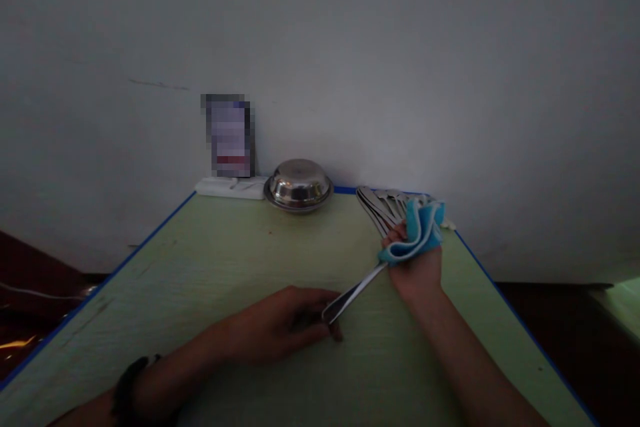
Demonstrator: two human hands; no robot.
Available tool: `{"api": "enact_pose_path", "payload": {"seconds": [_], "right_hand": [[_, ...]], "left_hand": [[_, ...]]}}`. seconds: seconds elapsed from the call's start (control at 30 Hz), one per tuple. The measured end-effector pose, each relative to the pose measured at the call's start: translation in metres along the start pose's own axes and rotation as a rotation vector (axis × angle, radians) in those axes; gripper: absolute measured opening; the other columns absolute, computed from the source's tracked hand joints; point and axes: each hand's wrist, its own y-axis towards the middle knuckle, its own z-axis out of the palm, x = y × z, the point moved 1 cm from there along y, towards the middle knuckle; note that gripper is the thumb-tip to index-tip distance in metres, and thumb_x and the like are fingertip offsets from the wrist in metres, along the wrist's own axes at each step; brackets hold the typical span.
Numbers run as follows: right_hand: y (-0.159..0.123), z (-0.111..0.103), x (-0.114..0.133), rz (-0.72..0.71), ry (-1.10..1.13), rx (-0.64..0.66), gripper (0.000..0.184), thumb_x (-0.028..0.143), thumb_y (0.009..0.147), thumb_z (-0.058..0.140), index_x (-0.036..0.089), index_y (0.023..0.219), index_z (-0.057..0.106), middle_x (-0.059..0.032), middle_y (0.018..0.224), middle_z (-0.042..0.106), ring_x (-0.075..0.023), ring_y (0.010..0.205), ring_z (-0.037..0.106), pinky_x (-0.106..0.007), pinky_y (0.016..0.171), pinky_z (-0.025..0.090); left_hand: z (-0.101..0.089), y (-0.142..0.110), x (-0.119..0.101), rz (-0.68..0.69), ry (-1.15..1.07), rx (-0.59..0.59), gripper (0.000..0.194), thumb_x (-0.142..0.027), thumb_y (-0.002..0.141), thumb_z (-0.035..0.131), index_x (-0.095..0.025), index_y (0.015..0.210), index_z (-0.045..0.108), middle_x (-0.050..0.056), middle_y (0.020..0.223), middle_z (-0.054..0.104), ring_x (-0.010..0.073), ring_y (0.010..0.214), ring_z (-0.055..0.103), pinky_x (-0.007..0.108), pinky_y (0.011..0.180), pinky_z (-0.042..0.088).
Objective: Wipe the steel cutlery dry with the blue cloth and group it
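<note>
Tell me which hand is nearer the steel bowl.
Right. The right hand, holding a blue cloth, is just front-right of the steel bowl; the left hand is farther toward the near edge.

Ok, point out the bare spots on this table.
Bare: the green top between the left hand, the left blue edge and the steel bowl. Crowded: the far right corner, with the cutlery pile and the right hand gripping a blue cloth.

Just one head cam here, looking forward and down over the pale green blue-edged table (225, 260), wall filling the upper frame.
</note>
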Motion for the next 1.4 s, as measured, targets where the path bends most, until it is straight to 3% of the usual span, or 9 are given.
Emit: {"api": "enact_pose_path", "payload": {"seconds": [0.1,0.23,0.4,0.57,0.7,0.8,1.0,1.27,1.4], "right_hand": [[-0.002,0.001,0.007,0.042,0.075,0.102,0.029,0.031,0.074,0.043,0.019,0.051,0.031,0.0072,0.042,0.035,-0.0053,0.035,0.031,-0.017,0.036,0.027],[-0.019,0.007,-0.018,0.096,0.075,0.03,0.031,0.03,0.075,0.047,0.019,0.051,0.031,0.008,0.04,0.034,-0.0043,0.034,0.029,-0.016,0.035,0.024],[-0.049,0.016,-0.061,0.239,-0.02,-0.018,0.034,0.046,0.073,0.055,0.02,0.056,0.042,0.0083,0.042,0.039,-0.0075,0.037,0.037,-0.02,0.04,0.033],[-0.056,0.016,-0.073,0.257,-0.048,-0.06,0.033,0.05,0.076,0.052,0.019,0.065,0.054,0.0043,0.052,0.054,-0.011,0.05,0.052,-0.025,0.054,0.045],[-0.041,0.016,-0.061,0.26,-0.065,-0.118,0.021,0.038,0.078,0.053,0.018,0.071,0.059,0.003,0.06,0.061,-0.0111,0.057,0.057,-0.023,0.054,0.045],[-0.018,0.01,-0.028,0.158,-0.007,-0.121,0.022,0.025,0.078,0.048,0.019,0.057,0.05,0.0068,0.045,0.048,-0.0067,0.04,0.043,-0.018,0.041,0.035],[0.011,-0.007,0.022,0.021,0.097,0.057,0.036,0.039,0.077,0.038,0.019,0.048,0.03,0.0062,0.042,0.034,-0.0057,0.036,0.032,-0.017,0.035,0.028],[-0.031,0.015,-0.034,0.18,0.009,-0.006,0.037,0.044,0.075,0.047,0.021,0.05,0.034,0.0085,0.037,0.032,-0.0064,0.031,0.029,-0.017,0.03,0.021],[-0.026,0.016,-0.026,0.207,0.006,0.017,0.035,0.04,0.079,0.045,0.02,0.051,0.04,0.0076,0.038,0.036,-0.0063,0.032,0.033,-0.017,0.031,0.024]], "left_hand": [[-0.001,0.001,0.005,0.002,0.028,-0.029,0.025,-0.03,0.088,0.042,-0.02,0.094,0.064,-0.002,0.079,0.063,0.0094,0.065,0.052,0.017,0.058,0.036],[0.001,0.005,0.012,-0.059,0.072,-0.144,0.029,-0.035,0.087,0.043,-0.018,0.086,0.067,-0.002,0.072,0.063,0.0099,0.063,0.054,0.017,0.058,0.037],[0.004,0.008,0.011,-0.031,0.016,-0.237,0.025,-0.027,0.085,0.044,-0.015,0.074,0.062,0.0,0.071,0.064,0.0122,0.066,0.058,0.019,0.062,0.041],[0.005,0.01,0.011,-0.074,-0.051,-0.3,0.031,-0.032,0.085,0.043,-0.015,0.064,0.058,-0.002,0.062,0.06,0.0116,0.063,0.056,0.02,0.062,0.041],[0.006,0.011,0.013,-0.168,0.025,-0.298,0.039,-0.041,0.085,0.042,-0.015,0.057,0.051,-0.004,0.053,0.051,0.0091,0.052,0.048,0.019,0.052,0.036],[0.01,0.011,0.009,-0.199,0.073,-0.209,0.037,-0.043,0.084,0.042,-0.016,0.059,0.049,-0.005,0.049,0.048,0.0081,0.048,0.044,0.018,0.047,0.032],[0.015,0.007,0.005,-0.153,0.239,-0.16,0.036,-0.041,0.083,0.042,-0.016,0.058,0.048,-0.006,0.051,0.041,0.007,0.049,0.039,0.018,0.046,0.028],[0.015,0.008,0.007,-0.175,0.19,-0.164,0.038,-0.039,0.088,0.034,-0.015,0.065,0.051,-0.003,0.056,0.049,0.0083,0.053,0.046,0.019,0.052,0.033],[0.011,0.012,0.007,-0.16,0.202,-0.202,0.035,-0.04,0.086,0.038,-0.016,0.062,0.047,-0.006,0.055,0.039,0.0074,0.052,0.039,0.019,0.049,0.028]]}}
